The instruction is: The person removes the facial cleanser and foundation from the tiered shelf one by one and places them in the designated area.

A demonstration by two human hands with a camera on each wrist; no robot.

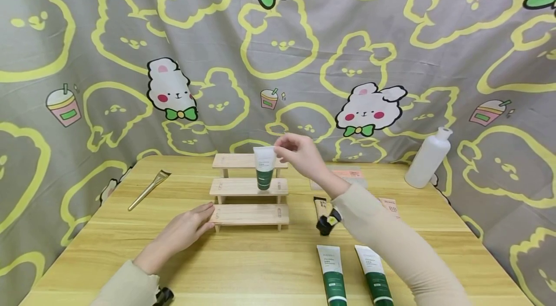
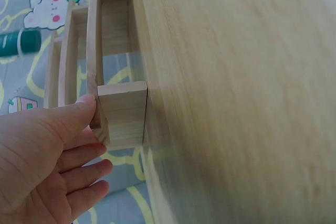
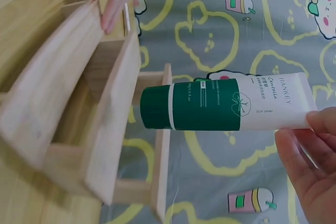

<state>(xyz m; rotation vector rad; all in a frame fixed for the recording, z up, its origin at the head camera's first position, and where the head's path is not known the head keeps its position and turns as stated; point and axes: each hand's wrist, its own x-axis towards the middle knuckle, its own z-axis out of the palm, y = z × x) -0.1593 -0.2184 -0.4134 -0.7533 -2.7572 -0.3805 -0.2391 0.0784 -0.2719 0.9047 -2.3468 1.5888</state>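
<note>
My right hand [image 1: 302, 157] pinches the flat white end of a green-and-white cleanser tube [image 1: 264, 167], marked "Centella" in the right wrist view. Its green cap points down toward the steps of a three-tier wooden display stand [image 1: 249, 214]; the left wrist view shows a gap between cap [image 2: 30, 42] and boards. At the stand's lowest tier, my left hand [image 1: 187, 228] pinches the left end of the board between thumb [image 2: 79, 114] and index finger. The other left fingers hang loosely below it.
Two similar tubes [image 1: 332, 274] [image 1: 375, 277] lie at the front right. Small cosmetic tubes [image 1: 320, 205] [image 1: 388, 204] and a pinkish card [image 1: 347, 173] lie near my right forearm. A white bottle [image 1: 427, 159] stands back right; a gold-handled brush [image 1: 149, 190] lies left. A patterned curtain [image 1: 278, 55] hangs behind.
</note>
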